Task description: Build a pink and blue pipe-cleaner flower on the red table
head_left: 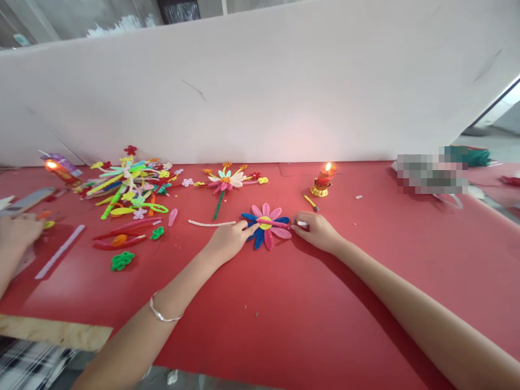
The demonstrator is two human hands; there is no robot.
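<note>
A fuzzy pipe-cleaner flower lies flat on the red table, with pink and blue loop petals and a yellow centre. Across that centre runs a deep pink pipe-cleaner strip. My left hand holds the flower down from the left, its index finger pressed at the strip's left end. At the strip's right end is my right hand, fingers closed in a pinch on a short white stick. Whether those fingertips also grip the strip cannot be made out. A pale pipe cleaner lies beside my left hand.
A lit red candle on a gold base stands behind my right hand, near a yellow pencil stub. Another lit candle leans at left. Pipe-cleaner pieces are heaped back left. Another person's hand is at far left.
</note>
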